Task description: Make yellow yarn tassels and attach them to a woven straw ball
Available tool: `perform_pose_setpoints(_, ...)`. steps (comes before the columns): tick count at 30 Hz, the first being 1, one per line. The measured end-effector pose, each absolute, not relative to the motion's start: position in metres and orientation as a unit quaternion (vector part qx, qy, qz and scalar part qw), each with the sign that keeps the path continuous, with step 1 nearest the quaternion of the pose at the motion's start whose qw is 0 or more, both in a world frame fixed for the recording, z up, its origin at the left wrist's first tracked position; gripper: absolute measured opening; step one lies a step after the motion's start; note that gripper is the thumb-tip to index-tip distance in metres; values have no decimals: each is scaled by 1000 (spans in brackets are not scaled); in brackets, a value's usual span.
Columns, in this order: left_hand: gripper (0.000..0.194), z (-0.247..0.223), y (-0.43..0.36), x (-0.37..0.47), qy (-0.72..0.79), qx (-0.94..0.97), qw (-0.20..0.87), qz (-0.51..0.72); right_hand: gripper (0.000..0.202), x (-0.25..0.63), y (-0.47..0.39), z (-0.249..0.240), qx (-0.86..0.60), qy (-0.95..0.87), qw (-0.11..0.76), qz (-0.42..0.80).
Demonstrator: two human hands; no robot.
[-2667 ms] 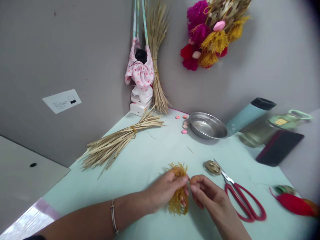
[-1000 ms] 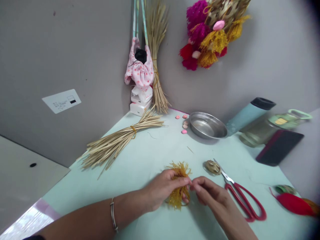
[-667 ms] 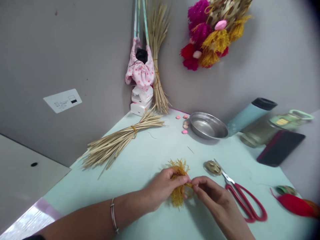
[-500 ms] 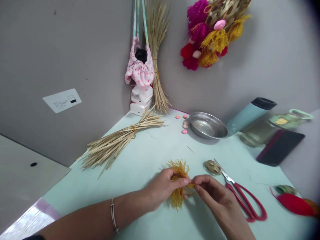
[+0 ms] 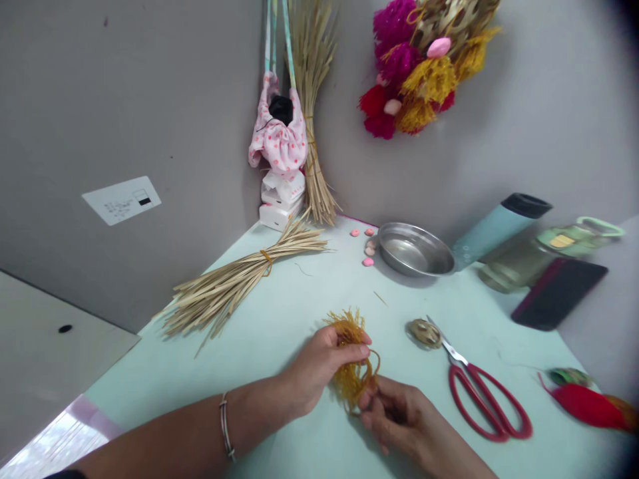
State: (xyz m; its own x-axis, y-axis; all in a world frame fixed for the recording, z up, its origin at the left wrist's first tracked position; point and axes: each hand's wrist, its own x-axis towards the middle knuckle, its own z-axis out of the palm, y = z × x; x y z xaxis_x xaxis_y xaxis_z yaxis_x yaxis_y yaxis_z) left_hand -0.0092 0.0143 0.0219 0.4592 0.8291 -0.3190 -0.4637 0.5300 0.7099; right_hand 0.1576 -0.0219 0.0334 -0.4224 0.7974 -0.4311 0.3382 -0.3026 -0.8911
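My left hand (image 5: pixel 319 362) is closed on a golden-yellow yarn tassel (image 5: pixel 352 382), its thumb pressed over the middle and frayed strands sticking out above and below. A loop of yellow cord (image 5: pixel 377 362) curves out from the tassel's right side. My right hand (image 5: pixel 392 412) pinches the lower end of that cord, just below and right of the tassel. Red-handled scissors (image 5: pixel 489 402) lie on the table to the right, their tips beside a small woven straw piece (image 5: pixel 424 333).
A tied straw bundle (image 5: pixel 239 279) lies at the left. Behind are a steel bowl (image 5: pixel 417 249), pink beads (image 5: pixel 368 262), a blue bottle (image 5: pixel 494 229), a green bottle (image 5: pixel 519 263) and a dark phone (image 5: pixel 559 293). Red yarn (image 5: pixel 582 404) is at far right. Tassels (image 5: pixel 429 80) hang on the wall.
My right hand has moved down and left, beneath the cord, which now forms an open loop. My left hand and the tassel have shifted slightly up and left.
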Motion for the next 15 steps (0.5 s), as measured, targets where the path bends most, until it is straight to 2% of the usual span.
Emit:
perform_pose_setpoints(2, 31, 22, 15, -9, 345, 276, 800, 406, 29, 160, -21, 36, -516, -577, 179, 607)
perform_pose_setpoints(5, 32, 21, 14, -8, 358, 282, 799, 391, 37, 168, -16, 43, -571, -597, 221, 518)
perform_pose_setpoints(9, 32, 21, 10, -6, 369, 308, 792, 376, 36, 174, -13, 46, -606, -604, 282, 433)
perform_pose_setpoints(15, 31, 22, 7, -5, 341, 339, 809, 337, 41, 166, -16, 39, -567, -625, 248, 476)
